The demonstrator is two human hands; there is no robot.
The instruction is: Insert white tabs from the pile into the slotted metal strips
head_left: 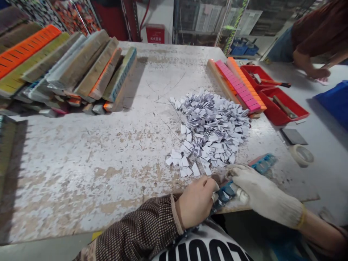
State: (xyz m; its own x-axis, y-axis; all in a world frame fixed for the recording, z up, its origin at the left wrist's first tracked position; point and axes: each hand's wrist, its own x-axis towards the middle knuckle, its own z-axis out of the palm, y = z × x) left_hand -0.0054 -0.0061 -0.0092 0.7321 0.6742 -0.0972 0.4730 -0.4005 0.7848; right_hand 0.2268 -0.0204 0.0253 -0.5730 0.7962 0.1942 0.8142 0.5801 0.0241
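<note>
A long narrow bar with a blue, uneven face (227, 193) lies aslant at the table's front edge, its far end showing beyond my right hand. My right hand (258, 192), in a white knit glove, is closed over the bar's middle. Bare and curled, my left hand (197, 199) is at the near end of the bar, fingers pressed together against it; whatever they pinch is hidden. White slips show along the bar between the hands. Just beyond lies a big heap of small white cut pieces (214, 127), some scattered toward me.
Slotted bars, including an orange one (29, 50), are stacked at left; pink (237, 85) and orange bars lie right of the heap. Red bins (282, 105), a tape roll (301, 155) and a dark plate (294, 136) sit at right. Another person (318, 40) works at the back right.
</note>
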